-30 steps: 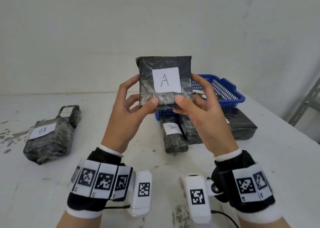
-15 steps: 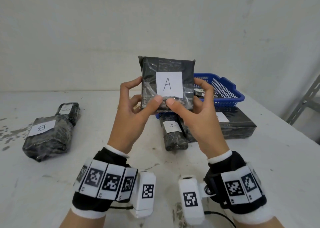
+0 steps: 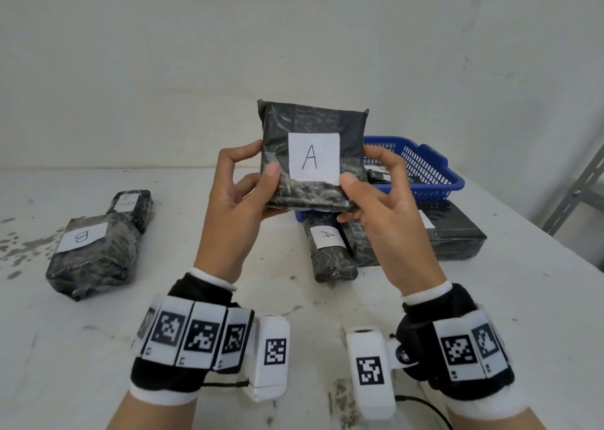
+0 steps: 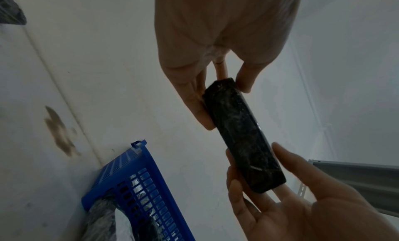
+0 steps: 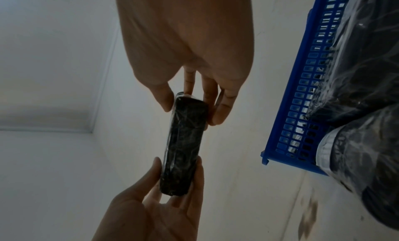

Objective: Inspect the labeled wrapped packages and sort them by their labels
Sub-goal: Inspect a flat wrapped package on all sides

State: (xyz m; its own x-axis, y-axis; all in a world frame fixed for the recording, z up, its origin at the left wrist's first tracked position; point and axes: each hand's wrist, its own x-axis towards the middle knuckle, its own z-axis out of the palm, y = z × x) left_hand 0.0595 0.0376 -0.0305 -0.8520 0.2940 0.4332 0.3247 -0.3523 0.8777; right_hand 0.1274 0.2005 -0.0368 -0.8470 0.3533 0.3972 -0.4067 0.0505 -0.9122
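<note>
Both hands, left [image 3: 235, 197] and right [image 3: 389, 207], grip the package [image 3: 313, 155], now lowered slightly with thumbs parted off its "A" label [image 3: 313, 160], ready for sorting.

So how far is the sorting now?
Done: a B package lies at left; an A package lies below the blue basket. In hand: left hand and right hand hold up another A package. Left: packages in the basket.
</note>
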